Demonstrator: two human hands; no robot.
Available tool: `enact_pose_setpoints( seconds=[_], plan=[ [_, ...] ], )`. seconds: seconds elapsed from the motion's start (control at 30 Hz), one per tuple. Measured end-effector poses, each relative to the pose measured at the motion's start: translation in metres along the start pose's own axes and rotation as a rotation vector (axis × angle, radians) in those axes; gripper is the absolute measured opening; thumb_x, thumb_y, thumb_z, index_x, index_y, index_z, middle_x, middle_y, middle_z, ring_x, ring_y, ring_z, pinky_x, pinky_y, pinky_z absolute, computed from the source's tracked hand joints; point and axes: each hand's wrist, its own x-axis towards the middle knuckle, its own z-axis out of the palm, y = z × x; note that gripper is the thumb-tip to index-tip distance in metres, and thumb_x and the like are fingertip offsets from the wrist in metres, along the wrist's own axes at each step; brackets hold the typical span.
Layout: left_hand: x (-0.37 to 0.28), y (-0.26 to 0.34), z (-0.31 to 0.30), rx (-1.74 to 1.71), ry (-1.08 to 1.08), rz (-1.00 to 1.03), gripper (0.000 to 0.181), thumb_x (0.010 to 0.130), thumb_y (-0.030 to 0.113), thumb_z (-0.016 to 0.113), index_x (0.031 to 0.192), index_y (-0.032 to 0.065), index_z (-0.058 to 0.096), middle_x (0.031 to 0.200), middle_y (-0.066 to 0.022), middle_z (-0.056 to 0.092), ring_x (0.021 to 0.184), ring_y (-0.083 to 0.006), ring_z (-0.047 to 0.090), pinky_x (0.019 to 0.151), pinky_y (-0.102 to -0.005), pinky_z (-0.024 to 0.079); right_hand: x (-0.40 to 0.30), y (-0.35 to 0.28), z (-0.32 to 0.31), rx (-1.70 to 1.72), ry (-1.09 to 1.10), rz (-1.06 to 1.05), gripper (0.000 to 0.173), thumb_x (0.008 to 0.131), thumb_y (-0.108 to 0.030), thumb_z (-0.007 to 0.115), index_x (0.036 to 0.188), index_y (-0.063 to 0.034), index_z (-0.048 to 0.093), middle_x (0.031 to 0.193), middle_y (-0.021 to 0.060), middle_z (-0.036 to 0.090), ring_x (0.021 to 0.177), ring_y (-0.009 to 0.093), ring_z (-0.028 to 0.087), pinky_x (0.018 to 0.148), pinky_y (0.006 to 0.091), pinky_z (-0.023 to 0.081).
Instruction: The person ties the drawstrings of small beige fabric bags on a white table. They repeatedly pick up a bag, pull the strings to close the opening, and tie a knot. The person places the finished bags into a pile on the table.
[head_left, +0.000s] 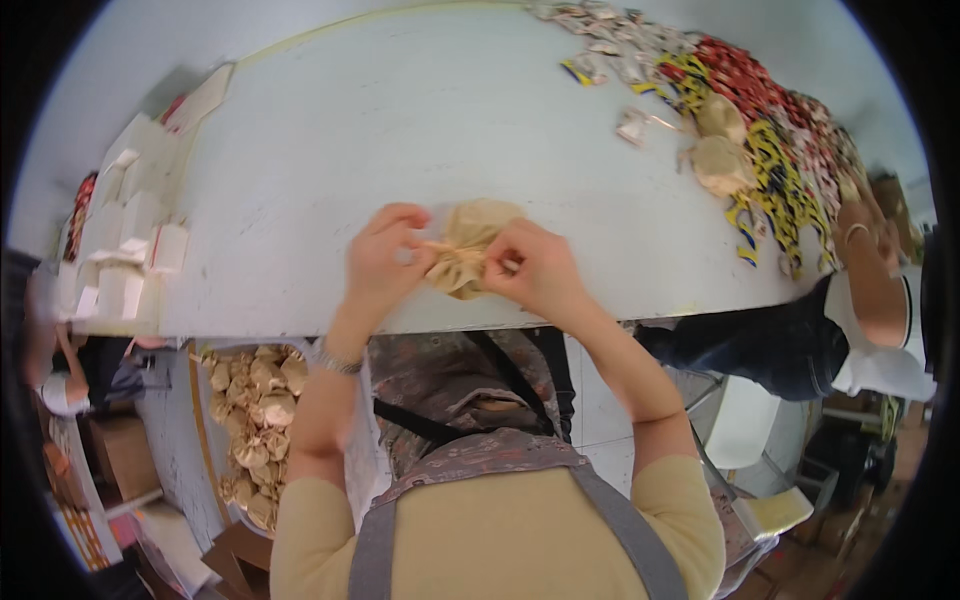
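A tan fabric pouch (484, 219) lies on the white table (360, 142) in front of me, its neck gathered by a thin drawstring. On its left side, my left hand (390, 259) pinches the string between thumb and a finger. My right hand (534, 264) is closed at the right side of the neck; its fingertips hide what exactly they grip, string or cloth. Below the neck the ruffled edge of the pouch fans towards me. Two more tan pouches (721, 165) rest at the right among small wrapped packets (772, 187), yellow and blue.
Red packets (739, 75) and silvery packets (600, 30) are heaped at the back right. White boxes (124, 225) stand at the left. A bin below holds several tied pouches (259, 420). A co-worker's arm (870, 270) reaches in at the right; another person (67, 382) is at far left.
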Motion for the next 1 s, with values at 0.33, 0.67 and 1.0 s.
enact_pose_setpoints(
  seconds=[0.33,0.67,1.0],
  plan=[
    [-0.184,-0.007,-0.23,-0.369,0.832,-0.957,0.025,0.088,0.029,0.052,0.088,0.0053,0.059,0.087,-0.0101,0.063,0.084,-0.02,0.062,0.069,-0.0322,0.053,0.048,0.136,-0.147,-0.946,0.759,0.17,0.063,0.067,-0.028,0.081,0.121,-0.0094,0.054,0.12,0.0208,0.052,0.113,0.039,0.047,0.094,0.0483,0.04],
    [-0.156,-0.009,-0.144,0.436,0.219,-0.673,0.024,0.087,-0.001,0.058,0.11,0.0013,0.063,0.12,-0.0113,0.061,0.106,-0.0209,0.059,0.089,-0.0313,0.048,0.028,0.078,-0.082,-0.69,0.376,-0.49,0.029,0.06,0.004,0.063,0.086,-0.0097,0.064,0.083,0.0049,0.059,0.079,0.025,0.057,0.069,0.0362,0.046],
    [-0.002,0.003,-0.013,-0.861,-0.121,-0.425,0.055,0.094,0.01,0.045,0.145,-0.0027,0.027,0.141,-0.0129,0.041,0.129,-0.0186,0.039,0.109,-0.0328,0.029,0.033,0.02,0.005,0.14,-0.317,-0.398,0.021,0.064,0.009,0.063,0.074,-0.0071,0.055,0.091,0.0081,0.059,0.082,0.027,0.055,0.07,0.0329,0.047]
  ],
)
